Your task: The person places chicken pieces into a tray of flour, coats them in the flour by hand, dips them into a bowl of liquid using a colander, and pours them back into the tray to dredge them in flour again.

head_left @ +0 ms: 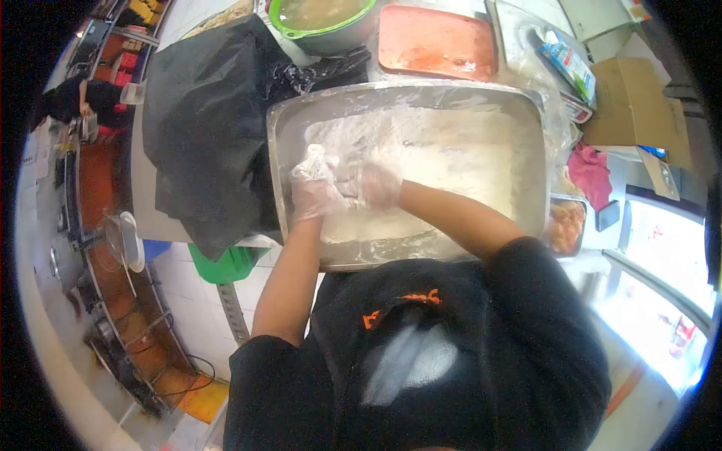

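A large metal tub [410,259] holds a bed of white flour [451,177]. Over its left part, my left hand [314,197], in a clear plastic glove, is closed on a flour-coated piece [317,159] that sticks up past the fingers. Just to the right, my right hand [377,186], gloved too and smeared by motion, is close beside the left one. Its fingers are too blurred to make out, and so is anything between them.
Black plastic sheeting [207,128] lies left of the tub. Behind stand a green-rimmed bowl [323,30] and a reddish tray [436,41]. At right are a cardboard box [635,105], a pink cloth [589,174], a phone [608,216] and a small food tray [568,224]. Another person [94,98] stands far left.
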{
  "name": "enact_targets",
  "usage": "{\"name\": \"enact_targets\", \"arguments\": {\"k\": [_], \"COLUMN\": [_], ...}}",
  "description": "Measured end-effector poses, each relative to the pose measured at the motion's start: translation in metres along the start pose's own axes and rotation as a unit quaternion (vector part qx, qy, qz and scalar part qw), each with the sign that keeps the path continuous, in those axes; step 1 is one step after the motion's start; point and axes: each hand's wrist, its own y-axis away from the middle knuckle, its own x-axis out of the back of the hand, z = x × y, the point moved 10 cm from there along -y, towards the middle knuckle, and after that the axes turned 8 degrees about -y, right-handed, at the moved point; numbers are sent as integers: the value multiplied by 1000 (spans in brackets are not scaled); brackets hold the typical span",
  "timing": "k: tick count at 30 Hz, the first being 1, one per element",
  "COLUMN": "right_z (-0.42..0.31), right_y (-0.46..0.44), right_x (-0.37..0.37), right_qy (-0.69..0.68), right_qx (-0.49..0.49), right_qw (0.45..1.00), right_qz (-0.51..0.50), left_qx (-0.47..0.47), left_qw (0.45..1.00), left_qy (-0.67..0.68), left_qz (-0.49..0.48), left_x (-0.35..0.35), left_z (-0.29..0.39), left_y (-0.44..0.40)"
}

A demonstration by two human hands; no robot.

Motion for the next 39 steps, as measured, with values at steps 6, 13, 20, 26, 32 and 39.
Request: {"name": "enact_targets", "arguments": {"k": [6,13,20,26,32,39], "right_z": [35,-12,70,56,-6,-11], "right_y": [60,40,124,145,106,98], "right_x": [108,66,104,27,30,55], "right_qy": [272,147,-222,-154,-232,9], "right_qx": [-201,-193,-221,-285,-160,-121], "right_qw": [886,970,931,943,959,991], "right_qz": [316,-26,188,70,38,47], "left_qx": [-295,-330,-253,-175,-268,-179], "left_qw": [840,888,764,853,833,960], "left_qy": [-444,-307,-566,-322,-280,49], "left_qz": [97,-89,-178,-372,-394,-211], "left_x": [-38,-73,-53,-105,-127,-98], "left_z": [22,7,12,-35,49,-22], "left_y": [-20,-22,31,74,116,43]}}
